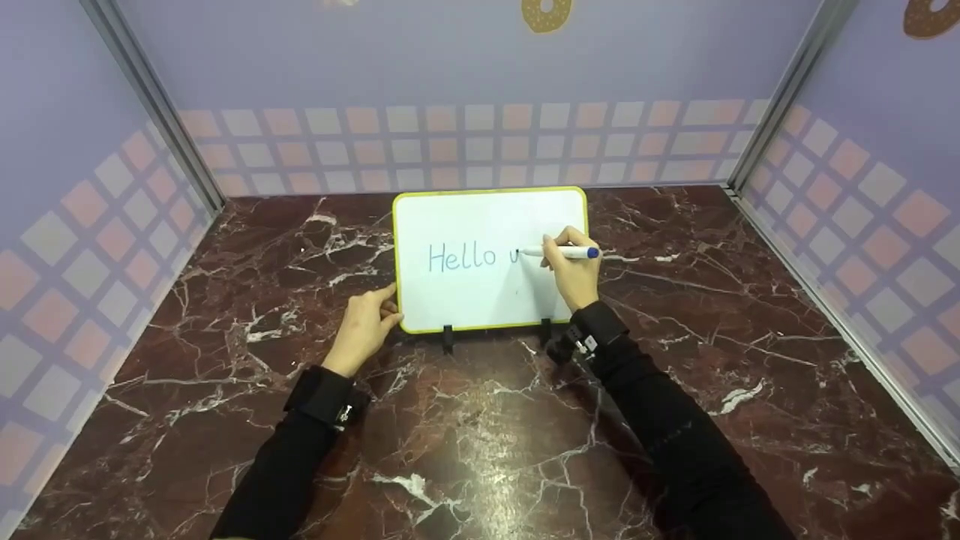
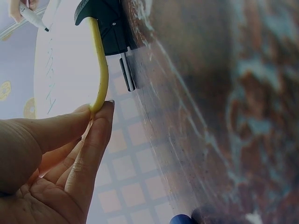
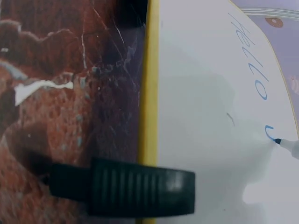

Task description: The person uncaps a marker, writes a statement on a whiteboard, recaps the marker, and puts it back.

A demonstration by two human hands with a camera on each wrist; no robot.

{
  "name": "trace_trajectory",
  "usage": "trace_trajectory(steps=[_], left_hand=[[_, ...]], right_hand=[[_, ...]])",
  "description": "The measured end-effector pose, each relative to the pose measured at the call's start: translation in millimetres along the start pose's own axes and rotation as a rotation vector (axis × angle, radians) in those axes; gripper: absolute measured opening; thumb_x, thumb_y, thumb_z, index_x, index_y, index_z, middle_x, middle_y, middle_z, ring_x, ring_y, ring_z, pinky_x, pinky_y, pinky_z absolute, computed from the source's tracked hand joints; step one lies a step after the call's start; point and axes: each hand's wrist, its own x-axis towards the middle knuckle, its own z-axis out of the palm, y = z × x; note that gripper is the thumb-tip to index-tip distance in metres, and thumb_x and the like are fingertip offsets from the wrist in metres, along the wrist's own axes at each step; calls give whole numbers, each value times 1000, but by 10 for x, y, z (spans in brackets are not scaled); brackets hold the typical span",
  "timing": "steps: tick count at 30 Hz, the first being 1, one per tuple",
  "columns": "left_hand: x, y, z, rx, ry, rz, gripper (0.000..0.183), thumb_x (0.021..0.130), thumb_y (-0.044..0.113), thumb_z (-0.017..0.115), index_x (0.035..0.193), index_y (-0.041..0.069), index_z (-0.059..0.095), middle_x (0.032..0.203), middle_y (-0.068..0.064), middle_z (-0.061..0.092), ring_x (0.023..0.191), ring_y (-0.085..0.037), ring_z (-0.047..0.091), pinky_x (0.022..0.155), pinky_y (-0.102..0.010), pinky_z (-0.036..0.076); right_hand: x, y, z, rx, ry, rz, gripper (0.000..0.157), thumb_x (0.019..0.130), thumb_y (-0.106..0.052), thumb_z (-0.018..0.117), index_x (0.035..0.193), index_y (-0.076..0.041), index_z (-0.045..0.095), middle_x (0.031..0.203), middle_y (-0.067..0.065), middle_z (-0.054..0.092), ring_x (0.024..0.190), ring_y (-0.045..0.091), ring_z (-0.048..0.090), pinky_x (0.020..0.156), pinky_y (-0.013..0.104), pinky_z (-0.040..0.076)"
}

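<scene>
A small whiteboard (image 1: 472, 300) with a yellow frame leans back on black stand clips (image 1: 448, 339). Blue handwriting (image 1: 462, 257) on it reads "Hello", followed by a small u-shaped stroke. My right hand (image 1: 576, 270) grips a white marker (image 1: 559, 252) with a blue end, its dark tip at that stroke. In the right wrist view the marker tip (image 3: 279, 141) meets the blue line, while the hand itself is out of frame. My left hand (image 1: 364, 326) pinches the board's lower left corner; the left wrist view shows thumb and fingers on the yellow frame (image 2: 100, 70).
Dark red marbled tabletop (image 1: 465, 450) spreads around the board. Behind it rises a lilac wall (image 1: 450, 75) with pink and white squares, and similar panels stand left and right. In the right wrist view a black clip (image 3: 140, 186) crosses the lower frame edge.
</scene>
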Motion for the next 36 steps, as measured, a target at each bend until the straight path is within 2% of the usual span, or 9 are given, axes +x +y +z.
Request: trace_trajectory(steps=[6,11,14,17,21,27,33,36], left_hand=[[5,-3,11,-3,14,5,53,86,-4,71,135,-12,53,100,-27,72,90,-36,72,81,-44,60],[16,-1,10,-1,13,5,53,86,-4,71,136,-11,52,100,-26,72,90,-36,72,81,-44,60],[15,-3,10,-2,11,3,54,86,-4,71,136,-11,52,100,-26,72,90,-36,71,81,-44,60],[9,-3,8,-5,6,-2,54,87,-4,70,137,-11,51,101,-26,72,92,-36,71,81,-44,60],[9,0,3,-7,-1,-8,54,88,-4,69,138,-10,51,101,-26,72,93,-36,71,81,-44,60],[4,0,-3,-1,-2,-8,54,87,-4,70,138,-10,50,102,-27,71,93,-36,71,81,-44,60],[3,-6,2,-9,5,1,53,87,-4,70,136,-11,52,101,-26,72,93,-37,71,81,-45,60],[9,1,4,-3,5,-3,53,87,-4,70,136,-11,52,101,-27,72,92,-37,71,81,-45,60]], right_hand=[[-18,-23,-47,-27,-30,4,27,88,11,58,64,17,47,57,37,54,45,24,54,46,15,32],[-3,-7,-78,-40,-9,0,27,88,11,57,65,17,45,58,36,54,48,35,53,46,15,29],[18,7,-82,-22,16,6,27,90,9,58,66,16,46,60,37,55,50,36,54,46,15,30],[31,21,-92,16,32,24,28,91,8,58,66,14,46,61,36,56,50,29,55,47,16,33],[38,41,-123,65,62,51,30,91,8,57,63,5,47,61,37,54,48,24,54,46,16,31],[44,69,-168,48,73,74,35,90,8,57,60,-4,46,63,40,52,50,34,52,46,17,27],[32,62,-162,23,70,74,32,90,7,58,60,2,47,61,37,55,48,32,51,45,16,29],[38,97,-156,10,78,75,32,90,6,59,61,1,47,61,36,56,50,39,50,45,16,29]])
